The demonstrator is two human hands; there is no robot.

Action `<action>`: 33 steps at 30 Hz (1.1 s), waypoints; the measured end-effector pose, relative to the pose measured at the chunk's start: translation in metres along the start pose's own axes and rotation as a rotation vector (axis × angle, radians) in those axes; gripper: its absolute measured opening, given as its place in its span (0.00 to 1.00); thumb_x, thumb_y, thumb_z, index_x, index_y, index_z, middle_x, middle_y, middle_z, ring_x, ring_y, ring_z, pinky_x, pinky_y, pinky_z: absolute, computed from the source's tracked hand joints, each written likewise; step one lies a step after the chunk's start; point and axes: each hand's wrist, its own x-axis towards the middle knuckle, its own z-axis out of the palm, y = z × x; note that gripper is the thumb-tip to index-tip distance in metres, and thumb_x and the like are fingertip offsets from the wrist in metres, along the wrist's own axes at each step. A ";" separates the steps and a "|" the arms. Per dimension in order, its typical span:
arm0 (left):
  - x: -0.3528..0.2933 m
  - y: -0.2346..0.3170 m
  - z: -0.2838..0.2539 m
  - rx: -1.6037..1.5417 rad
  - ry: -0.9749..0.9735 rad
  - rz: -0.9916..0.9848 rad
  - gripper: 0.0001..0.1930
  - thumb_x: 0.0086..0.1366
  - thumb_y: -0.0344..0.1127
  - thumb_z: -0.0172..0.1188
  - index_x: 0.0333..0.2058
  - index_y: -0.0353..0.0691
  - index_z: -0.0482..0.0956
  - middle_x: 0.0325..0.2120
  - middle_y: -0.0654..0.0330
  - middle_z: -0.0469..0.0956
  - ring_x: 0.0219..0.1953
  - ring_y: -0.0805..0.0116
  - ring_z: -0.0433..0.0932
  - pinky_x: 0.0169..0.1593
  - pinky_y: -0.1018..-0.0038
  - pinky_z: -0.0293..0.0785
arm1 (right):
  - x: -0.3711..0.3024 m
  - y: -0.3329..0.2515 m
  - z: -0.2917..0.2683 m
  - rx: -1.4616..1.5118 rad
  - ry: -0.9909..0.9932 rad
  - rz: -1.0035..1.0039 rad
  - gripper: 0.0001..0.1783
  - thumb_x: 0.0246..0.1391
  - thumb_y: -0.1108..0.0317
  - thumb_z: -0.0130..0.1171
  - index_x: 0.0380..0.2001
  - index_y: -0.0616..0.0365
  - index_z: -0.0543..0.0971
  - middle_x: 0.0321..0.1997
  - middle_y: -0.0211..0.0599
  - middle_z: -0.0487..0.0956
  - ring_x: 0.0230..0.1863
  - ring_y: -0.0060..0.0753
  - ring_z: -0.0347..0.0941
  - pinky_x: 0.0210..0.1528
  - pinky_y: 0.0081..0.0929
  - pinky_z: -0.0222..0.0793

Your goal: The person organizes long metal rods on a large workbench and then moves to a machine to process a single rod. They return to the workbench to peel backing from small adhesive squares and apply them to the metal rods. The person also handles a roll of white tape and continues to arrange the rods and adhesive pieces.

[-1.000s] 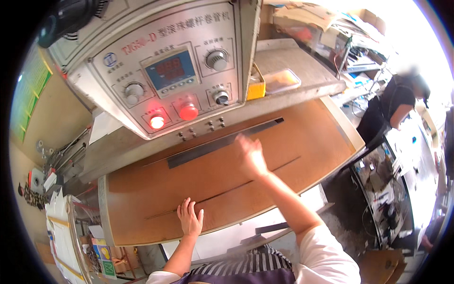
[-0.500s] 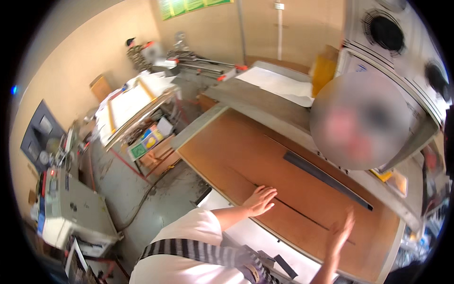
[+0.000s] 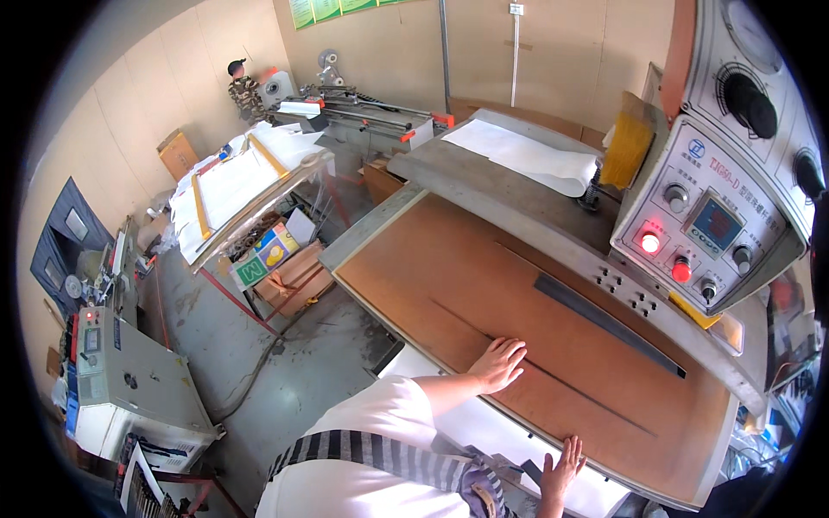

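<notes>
Keeping the thin dark rod (image 3: 596, 401) straight would probably be helped by light, even pressure. It is laid lengthwise on the brown desk (image 3: 414, 250), nearer than the flat dark strip (image 3: 604, 324). The left hand (image 3: 498, 366) is placed across it, fingers extended, ungripped; the right hand (image 3: 563, 470) is held open, empty, by the near edge.

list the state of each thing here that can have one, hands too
left hand: open, palm down over the thin dark rod
right hand: open, empty, by the near edge of the brown board
thin dark rod: lying on the brown board, partly covered by the left hand
dark strip: lying flat
round lamp: lit
white sheet: spread out, one end curled
</notes>
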 end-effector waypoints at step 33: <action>-0.078 0.377 -0.139 -2.117 -1.221 0.344 0.16 0.72 0.45 0.48 0.30 0.40 0.70 0.14 0.67 0.61 0.16 0.76 0.58 0.22 0.76 0.53 | -0.338 -0.045 -0.029 0.482 0.571 0.450 0.32 0.60 0.53 0.56 0.62 0.58 0.63 0.62 0.46 0.67 0.57 0.48 0.70 0.56 0.38 0.69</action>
